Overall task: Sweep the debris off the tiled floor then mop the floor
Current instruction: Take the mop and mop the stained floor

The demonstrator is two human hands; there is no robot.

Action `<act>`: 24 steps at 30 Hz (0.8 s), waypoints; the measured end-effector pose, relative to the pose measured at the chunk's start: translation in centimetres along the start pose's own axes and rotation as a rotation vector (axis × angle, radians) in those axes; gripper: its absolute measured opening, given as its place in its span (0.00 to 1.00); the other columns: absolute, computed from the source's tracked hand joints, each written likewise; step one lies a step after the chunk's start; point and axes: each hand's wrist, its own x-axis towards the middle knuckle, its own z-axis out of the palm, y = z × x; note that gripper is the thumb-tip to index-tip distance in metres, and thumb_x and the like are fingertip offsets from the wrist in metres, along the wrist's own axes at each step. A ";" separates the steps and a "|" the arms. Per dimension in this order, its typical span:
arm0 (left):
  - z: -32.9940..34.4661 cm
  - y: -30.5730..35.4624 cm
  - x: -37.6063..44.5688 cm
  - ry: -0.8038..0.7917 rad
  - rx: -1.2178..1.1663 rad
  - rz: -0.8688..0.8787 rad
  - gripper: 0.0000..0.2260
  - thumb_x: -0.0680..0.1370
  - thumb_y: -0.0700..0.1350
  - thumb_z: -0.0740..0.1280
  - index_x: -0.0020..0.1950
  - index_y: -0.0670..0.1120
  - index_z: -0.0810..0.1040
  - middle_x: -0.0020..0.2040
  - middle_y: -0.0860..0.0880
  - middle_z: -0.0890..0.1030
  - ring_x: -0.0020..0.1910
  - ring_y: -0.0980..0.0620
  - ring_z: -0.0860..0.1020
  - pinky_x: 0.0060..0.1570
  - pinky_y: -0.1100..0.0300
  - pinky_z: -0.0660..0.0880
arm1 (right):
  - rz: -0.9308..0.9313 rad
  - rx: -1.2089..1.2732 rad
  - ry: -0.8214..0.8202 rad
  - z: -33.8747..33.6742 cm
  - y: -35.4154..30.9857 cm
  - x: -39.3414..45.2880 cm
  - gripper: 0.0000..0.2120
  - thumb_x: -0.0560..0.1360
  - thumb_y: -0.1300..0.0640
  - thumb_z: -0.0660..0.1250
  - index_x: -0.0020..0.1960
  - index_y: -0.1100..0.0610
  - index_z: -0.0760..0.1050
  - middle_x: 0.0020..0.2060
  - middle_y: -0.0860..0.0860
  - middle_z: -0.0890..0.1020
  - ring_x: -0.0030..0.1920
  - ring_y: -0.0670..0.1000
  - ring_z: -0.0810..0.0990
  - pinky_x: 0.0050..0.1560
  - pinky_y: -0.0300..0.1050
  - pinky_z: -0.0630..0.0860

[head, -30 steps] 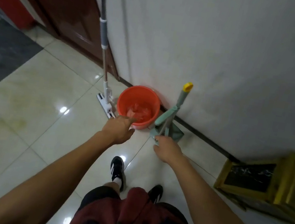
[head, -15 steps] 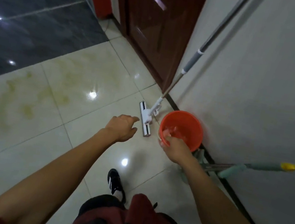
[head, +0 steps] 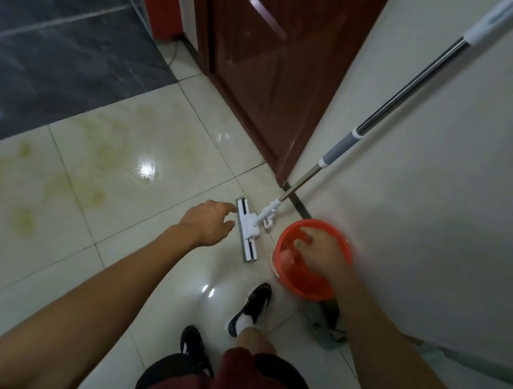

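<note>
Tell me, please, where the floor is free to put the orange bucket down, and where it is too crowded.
Free: the pale tiles left of the mop head, toward the dark floor. Crowded: along the wall, where the orange bucket, mop head, dustpan and feet sit together.

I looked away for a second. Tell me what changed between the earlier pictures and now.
The right hand left the green broom by the wall and went over and into the orange bucket; whether it grips anything is blurred. The left hand drew back from the bucket's rim and hovers beside the mop head. The mop still leans on the wall.
</note>
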 end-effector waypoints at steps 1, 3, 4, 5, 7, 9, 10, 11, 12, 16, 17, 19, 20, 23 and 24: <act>-0.5 0.6 1.4 -0.003 -0.006 0.008 0.21 0.83 0.51 0.61 0.76 0.51 0.70 0.70 0.46 0.77 0.68 0.44 0.75 0.64 0.51 0.73 | 0.018 0.009 0.015 -0.9 0.3 1.2 0.17 0.81 0.55 0.63 0.68 0.58 0.75 0.63 0.56 0.79 0.64 0.58 0.77 0.63 0.48 0.71; -1.8 2.2 4.4 0.007 -0.015 0.021 0.20 0.83 0.51 0.61 0.75 0.51 0.71 0.69 0.46 0.78 0.66 0.44 0.76 0.63 0.51 0.74 | 0.032 0.010 0.044 -2.7 0.7 3.5 0.20 0.81 0.53 0.62 0.72 0.56 0.72 0.69 0.55 0.75 0.69 0.57 0.73 0.67 0.46 0.67; -2.4 3.1 6.0 0.016 -0.021 0.025 0.19 0.83 0.50 0.62 0.74 0.51 0.72 0.68 0.47 0.79 0.64 0.44 0.77 0.62 0.51 0.75 | 0.024 0.015 0.053 -3.8 0.8 4.6 0.21 0.82 0.51 0.61 0.72 0.56 0.71 0.70 0.55 0.74 0.70 0.57 0.72 0.68 0.45 0.66; -3.0 4.0 7.6 0.021 -0.030 0.027 0.18 0.83 0.50 0.62 0.73 0.51 0.73 0.67 0.47 0.80 0.63 0.45 0.78 0.62 0.52 0.75 | 0.027 0.034 0.060 -4.8 1.0 5.8 0.21 0.81 0.49 0.61 0.72 0.55 0.72 0.69 0.55 0.75 0.70 0.58 0.72 0.68 0.46 0.66; -4.1 6.0 10.9 0.008 -0.065 0.024 0.17 0.83 0.50 0.62 0.72 0.51 0.75 0.65 0.48 0.81 0.62 0.46 0.79 0.61 0.53 0.76 | 0.046 0.124 0.073 -7.4 1.4 8.1 0.22 0.81 0.49 0.61 0.72 0.55 0.71 0.69 0.56 0.75 0.70 0.58 0.72 0.69 0.47 0.65; -5.1 8.4 14.1 -0.019 -0.104 0.031 0.17 0.82 0.50 0.63 0.71 0.51 0.75 0.64 0.48 0.81 0.61 0.47 0.79 0.61 0.55 0.75 | 0.068 0.239 0.101 -10.0 1.9 10.0 0.23 0.81 0.51 0.62 0.75 0.56 0.68 0.70 0.56 0.75 0.70 0.57 0.72 0.71 0.47 0.64; -5.5 9.7 15.8 -0.028 -0.126 0.038 0.17 0.82 0.50 0.64 0.71 0.51 0.76 0.64 0.48 0.81 0.61 0.48 0.79 0.61 0.55 0.75 | 0.084 0.310 0.125 -11.3 2.1 11.0 0.24 0.81 0.52 0.63 0.75 0.55 0.68 0.70 0.55 0.74 0.70 0.56 0.72 0.71 0.47 0.65; -5.9 11.0 17.3 -0.033 -0.152 0.045 0.17 0.82 0.50 0.64 0.71 0.51 0.76 0.64 0.48 0.82 0.61 0.48 0.79 0.62 0.55 0.75 | 0.108 0.376 0.154 -12.4 2.3 11.9 0.25 0.80 0.52 0.64 0.76 0.55 0.68 0.70 0.55 0.75 0.69 0.55 0.72 0.70 0.46 0.66; -6.2 12.2 18.8 -0.036 -0.179 0.049 0.17 0.82 0.50 0.64 0.70 0.51 0.76 0.63 0.49 0.82 0.61 0.48 0.79 0.63 0.56 0.74 | 0.119 0.430 0.186 -13.4 2.5 12.8 0.25 0.80 0.51 0.64 0.76 0.54 0.68 0.69 0.55 0.75 0.68 0.54 0.73 0.68 0.45 0.67; -6.8 16.3 23.3 -0.058 -0.157 0.112 0.18 0.82 0.49 0.63 0.72 0.50 0.75 0.65 0.49 0.81 0.64 0.47 0.78 0.64 0.55 0.73 | 0.112 0.561 0.291 -16.5 2.7 15.5 0.25 0.79 0.52 0.66 0.76 0.53 0.68 0.66 0.53 0.77 0.60 0.50 0.77 0.58 0.40 0.69; -6.8 17.1 24.1 -0.074 -0.143 0.129 0.19 0.82 0.48 0.63 0.74 0.50 0.73 0.66 0.48 0.80 0.65 0.46 0.77 0.64 0.55 0.73 | 0.101 0.574 0.316 -17.2 2.6 16.0 0.26 0.79 0.52 0.66 0.76 0.52 0.67 0.66 0.52 0.78 0.58 0.48 0.77 0.56 0.39 0.69; -6.8 18.4 25.6 -0.101 -0.148 0.150 0.21 0.81 0.48 0.64 0.75 0.49 0.72 0.68 0.48 0.79 0.66 0.46 0.77 0.64 0.56 0.72 | 0.077 0.590 0.377 -18.6 2.1 16.6 0.26 0.79 0.52 0.66 0.77 0.52 0.66 0.65 0.51 0.78 0.56 0.46 0.76 0.55 0.38 0.69; -6.9 18.9 26.2 -0.106 -0.160 0.157 0.21 0.81 0.48 0.64 0.75 0.50 0.71 0.68 0.48 0.78 0.66 0.46 0.77 0.64 0.56 0.72 | 0.067 0.607 0.403 -19.1 1.8 16.8 0.27 0.79 0.53 0.66 0.77 0.52 0.66 0.65 0.50 0.78 0.54 0.45 0.76 0.54 0.37 0.69; -7.1 19.9 27.3 -0.149 -0.207 0.183 0.24 0.80 0.46 0.64 0.77 0.52 0.69 0.70 0.47 0.77 0.65 0.46 0.77 0.65 0.55 0.73 | 0.026 0.637 0.455 -19.9 0.7 16.9 0.25 0.78 0.54 0.68 0.74 0.52 0.69 0.61 0.47 0.80 0.53 0.44 0.78 0.45 0.29 0.69; -7.1 20.1 27.4 -0.161 -0.221 0.189 0.24 0.80 0.45 0.64 0.77 0.52 0.69 0.70 0.47 0.77 0.65 0.46 0.77 0.65 0.54 0.73 | 0.012 0.622 0.467 -19.9 0.4 16.9 0.22 0.78 0.54 0.68 0.72 0.52 0.72 0.59 0.46 0.81 0.54 0.44 0.79 0.42 0.26 0.69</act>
